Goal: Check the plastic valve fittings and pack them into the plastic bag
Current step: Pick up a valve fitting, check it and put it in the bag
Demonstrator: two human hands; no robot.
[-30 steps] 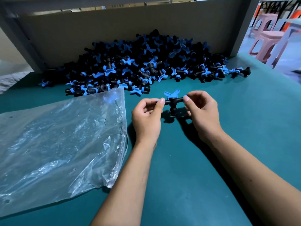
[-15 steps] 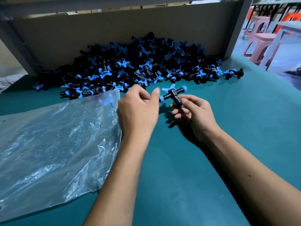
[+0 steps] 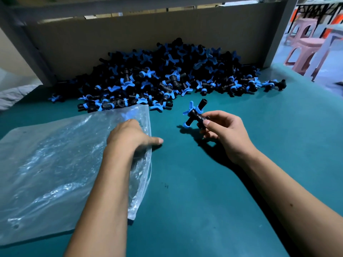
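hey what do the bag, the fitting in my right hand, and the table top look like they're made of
Plastic bag: thin clear film, glossy; it crinkles and glints. Valve fitting: apparently moulded plastic, matte black body, blue butterfly-shaped handle and ring. Table top: smooth teal surface with soft sheen, possibly a rubber or vinyl mat; unclear.

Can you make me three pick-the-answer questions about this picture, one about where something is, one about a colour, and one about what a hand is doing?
1. Where is the pile of fittings?
A. inside the bag
B. against the cardboard wall at the back of the table
C. on the stool

2. What colour is the table?
A. teal
B. red
C. white

3. What is the right hand doing?
A. lying flat
B. gripping the bag
C. holding one fitting

Answers:
1 B, the heap lies along the cardboard wall.
2 A, its bare top is teal.
3 C, its fingers pinch a black and blue fitting, while the left hand is at the bag.
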